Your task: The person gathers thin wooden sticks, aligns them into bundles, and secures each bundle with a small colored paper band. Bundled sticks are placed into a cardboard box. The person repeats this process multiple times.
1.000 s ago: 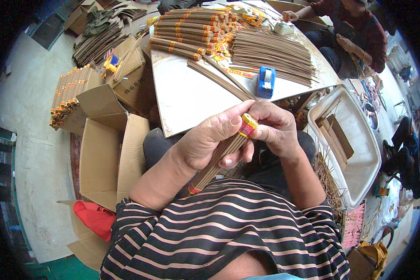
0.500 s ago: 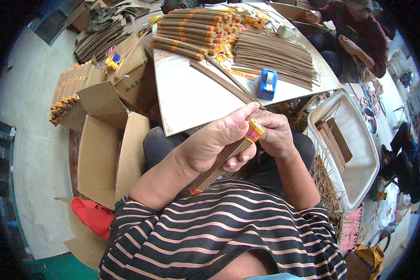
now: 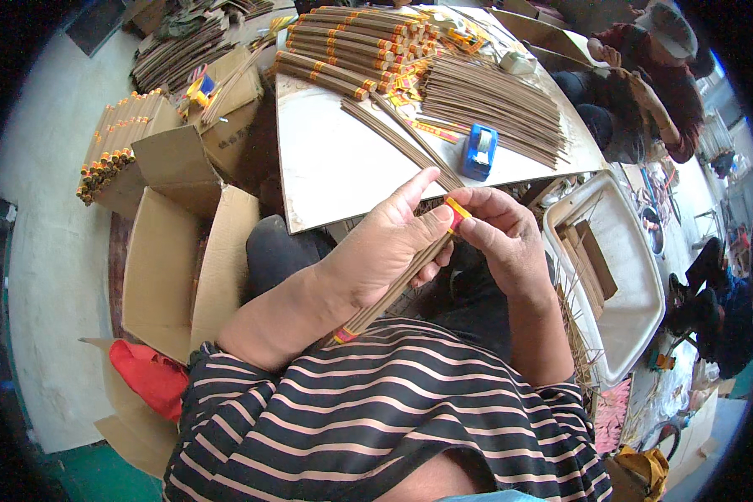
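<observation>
A slim bundle of brown incense sticks (image 3: 400, 283) lies slantwise before my chest, its lower end near the striped shirt. My left hand (image 3: 385, 244) is closed around it, thumb pressed near the upper end. At that end a red and yellow paper band (image 3: 458, 216) circles the sticks. My right hand (image 3: 506, 243) pinches the band between thumb and fingers; the fingers partly cover it. Another red and yellow band (image 3: 344, 335) shows at the lower end. Just beyond my hands, loose incense sticks (image 3: 410, 144) lie on the white table (image 3: 318, 167), beside a blue tape dispenser (image 3: 479, 152).
Banded incense bundles (image 3: 351, 50) are stacked at the table's back, beside a spread of loose sticks (image 3: 494, 105). An open cardboard box (image 3: 163, 276) stands at left, a white plastic tub (image 3: 636, 309) at right. A co-worker (image 3: 657, 92) sits at far right.
My right hand has shifted from behind the bundle's upper end to its right side, fingers now on the band. The view has shifted slightly.
</observation>
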A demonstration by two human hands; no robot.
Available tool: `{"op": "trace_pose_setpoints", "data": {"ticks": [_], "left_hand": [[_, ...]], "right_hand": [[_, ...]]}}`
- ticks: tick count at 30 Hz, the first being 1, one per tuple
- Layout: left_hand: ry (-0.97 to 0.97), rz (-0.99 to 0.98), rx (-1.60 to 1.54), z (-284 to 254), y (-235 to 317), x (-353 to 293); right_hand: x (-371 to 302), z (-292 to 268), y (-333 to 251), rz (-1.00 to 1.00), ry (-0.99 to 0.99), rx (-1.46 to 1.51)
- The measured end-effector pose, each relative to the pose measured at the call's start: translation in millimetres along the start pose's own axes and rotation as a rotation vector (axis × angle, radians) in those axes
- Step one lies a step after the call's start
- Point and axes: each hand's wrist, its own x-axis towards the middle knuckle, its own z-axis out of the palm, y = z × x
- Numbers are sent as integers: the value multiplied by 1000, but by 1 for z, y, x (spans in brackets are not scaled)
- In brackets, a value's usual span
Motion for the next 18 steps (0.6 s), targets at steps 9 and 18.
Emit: {"op": "trace_pose_setpoints", "data": {"ticks": [9,18], "left_hand": [[20,12,45,0,-5,1],[-12,13,-25,5,-2,1]], "right_hand": [[6,7,2,5,85,-109],[11,9,3,37,168,-249]]}}
